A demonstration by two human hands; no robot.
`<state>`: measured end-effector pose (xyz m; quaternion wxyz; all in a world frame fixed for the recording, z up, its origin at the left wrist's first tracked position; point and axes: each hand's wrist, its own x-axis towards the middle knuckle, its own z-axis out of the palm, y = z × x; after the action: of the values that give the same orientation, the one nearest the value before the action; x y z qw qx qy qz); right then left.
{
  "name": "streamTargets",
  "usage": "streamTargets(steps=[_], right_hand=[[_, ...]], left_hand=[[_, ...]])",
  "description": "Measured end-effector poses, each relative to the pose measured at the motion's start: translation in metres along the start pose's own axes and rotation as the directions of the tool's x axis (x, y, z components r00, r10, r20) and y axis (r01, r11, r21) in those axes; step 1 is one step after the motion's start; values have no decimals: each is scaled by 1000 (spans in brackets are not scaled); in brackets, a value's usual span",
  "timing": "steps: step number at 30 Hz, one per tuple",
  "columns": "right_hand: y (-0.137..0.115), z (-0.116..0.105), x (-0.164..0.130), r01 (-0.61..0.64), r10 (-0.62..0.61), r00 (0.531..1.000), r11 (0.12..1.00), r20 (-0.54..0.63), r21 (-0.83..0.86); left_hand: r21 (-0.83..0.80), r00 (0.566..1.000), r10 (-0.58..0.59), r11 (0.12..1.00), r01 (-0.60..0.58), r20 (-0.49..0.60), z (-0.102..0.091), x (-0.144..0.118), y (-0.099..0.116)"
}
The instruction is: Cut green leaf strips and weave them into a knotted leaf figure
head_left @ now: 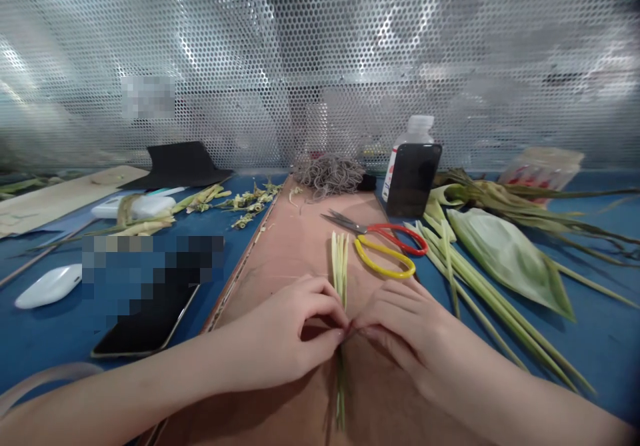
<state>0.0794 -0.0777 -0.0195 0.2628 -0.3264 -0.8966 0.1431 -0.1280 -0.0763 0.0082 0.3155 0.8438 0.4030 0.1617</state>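
Note:
A slim bundle of pale green plant stalks (pixel 340 266) lies lengthwise on the brown cardboard (pixel 270 266), pointing away from me. Across its middle, my left hand (pixel 295 329) is closed, thumb and fingertips pinched at the stalks. My right hand (pixel 400 326) meets it there from the other side, its fingers also pinched together. What sits between the right fingertips is hidden or too fine to make out. Just beyond my right hand rest scissors (pixel 373 228) with one red and one yellow handle, their blades pointing left.
Longer green stalks (pixel 480 286) and a broad leaf (pixel 510 259) lie on the blue table at right. Behind stand a bottle (pixel 421 125) with a dark phone (pixel 415 179) against it and tangled grey cord (pixel 330 174). Another phone (pixel 150 326) and a white mouse (pixel 50 286) are left.

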Motion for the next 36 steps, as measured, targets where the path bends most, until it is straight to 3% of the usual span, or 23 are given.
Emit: streamTargets(steps=[7, 10, 19, 26, 30, 32, 36], right_hand=[[-7, 0, 0, -46, 47, 998, 999, 44, -22], [-7, 3, 2, -40, 41, 999, 999, 13, -34], [-5, 9, 7, -46, 44, 999, 988, -20, -147], [-7, 5, 12, -7, -3, 998, 988, -67, -156], [14, -9, 21, -12, -49, 977, 960, -210, -280], [34, -15, 25, -90, -38, 953, 911, -300, -402], [75, -19, 29, -162, 61, 981, 778, -183, -607]], left_hand=[[23, 1000, -9, 1000, 9, -4, 1, -1, 1], [9, 1000, -5, 1000, 5, -6, 1, 0, 1], [-198, 992, -127, 972, 129, 24, 6, 7, 0], [-81, 995, -99, 992, 100, 13, 5, 10, 2], [-100, 993, -116, 988, 118, 22, 3, 9, 0], [-111, 993, -119, 986, 121, 26, 1, 9, -1], [-145, 989, -143, 978, 148, 42, 0, 10, -1]])
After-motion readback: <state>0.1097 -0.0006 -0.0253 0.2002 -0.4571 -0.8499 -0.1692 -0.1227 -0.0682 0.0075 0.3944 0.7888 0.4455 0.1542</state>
